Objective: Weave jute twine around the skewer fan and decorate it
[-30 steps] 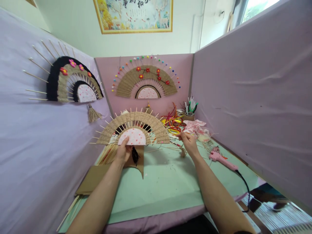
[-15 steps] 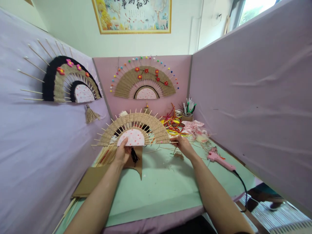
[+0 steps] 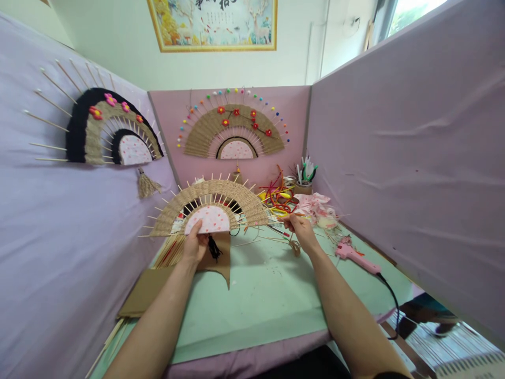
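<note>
A half-round woven fan (image 3: 213, 190) of tan twine on thin sticks is held over the table, its right end tilted up. My left hand (image 3: 196, 245) is closed on its white, pink-dotted half-circle base (image 3: 211, 218), thumb in front, other fingers behind. A black tassel (image 3: 214, 249) hangs under the base. Just off the fan's right end, my right hand (image 3: 299, 229) is closed in a pinch on a strand of twine. A small coil of twine (image 3: 295, 247) dangles below that hand.
A pink glue gun (image 3: 357, 257) with a black cord lies at right. Coloured pipe cleaners (image 3: 278, 196), dotted cloth (image 3: 312, 202) and a tool holder (image 3: 303, 187) stand at the back. Sticks (image 3: 170, 251) and brown card (image 3: 145, 292) lie left. Finished fans (image 3: 236, 123) hang on the partitions.
The fan has shifted left and tilted, its left end lower. My right hand has moved slightly right and up from the fan's end, and the twine coil has moved with it.
</note>
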Available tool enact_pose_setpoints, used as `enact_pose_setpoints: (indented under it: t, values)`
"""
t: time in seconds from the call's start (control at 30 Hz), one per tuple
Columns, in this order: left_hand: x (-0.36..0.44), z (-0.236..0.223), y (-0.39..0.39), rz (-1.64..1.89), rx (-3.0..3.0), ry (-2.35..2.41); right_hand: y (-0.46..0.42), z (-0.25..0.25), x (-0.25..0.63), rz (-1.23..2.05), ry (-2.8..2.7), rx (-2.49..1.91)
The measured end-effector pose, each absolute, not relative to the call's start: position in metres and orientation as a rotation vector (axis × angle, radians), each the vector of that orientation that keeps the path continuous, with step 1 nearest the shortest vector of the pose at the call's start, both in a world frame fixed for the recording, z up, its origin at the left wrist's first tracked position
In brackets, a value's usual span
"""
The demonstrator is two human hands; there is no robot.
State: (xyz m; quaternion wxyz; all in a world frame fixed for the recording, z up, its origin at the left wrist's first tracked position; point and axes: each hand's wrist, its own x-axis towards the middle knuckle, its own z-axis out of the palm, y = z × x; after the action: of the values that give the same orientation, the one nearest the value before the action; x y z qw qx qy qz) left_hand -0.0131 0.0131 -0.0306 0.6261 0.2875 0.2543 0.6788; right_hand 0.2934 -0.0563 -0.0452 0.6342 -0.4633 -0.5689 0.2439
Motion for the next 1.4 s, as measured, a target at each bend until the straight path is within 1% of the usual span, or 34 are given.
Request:
enact_pose_setpoints:
  t: [0.17,0.4,0.47,0.57,0.87,0.97,1.07,1.27,1.4]
  values:
    - [-0.012,-0.031,0.013,1.555,0.666,0.6,-0.063,-0.04,0.288,0.161,-1.351,-1.087]
    - [-0.011,-0.035,0.014,1.581,0.684,0.593,-0.072,-0.045,0.272,-0.148,-1.388,-1.179]
    - [-0.01,-0.035,0.014,1.582,0.675,0.608,-0.073,-0.047,0.265,-0.166,-1.408,-1.184]
    - [-0.008,-0.035,0.013,1.582,0.659,0.611,-0.074,-0.049,0.257,-0.108,-1.442,-1.174]
    - [-0.01,-0.032,0.014,1.556,0.636,0.592,-0.067,-0.058,0.254,0.295,-1.466,-1.142]
    - [-0.01,-0.031,0.012,1.519,0.653,0.59,-0.066,-0.06,0.255,0.345,-1.458,-1.138]
    - [-0.01,-0.031,0.012,1.496,0.67,0.589,-0.065,-0.06,0.257,0.273,-1.434,-1.159]
    - [-0.013,-0.033,0.015,1.49,0.686,0.61,-0.068,-0.056,0.268,-0.099,-1.338,-1.265]
    - [-0.017,-0.035,0.019,1.482,0.69,0.625,-0.071,-0.052,0.274,-0.253,-1.422,-1.242]
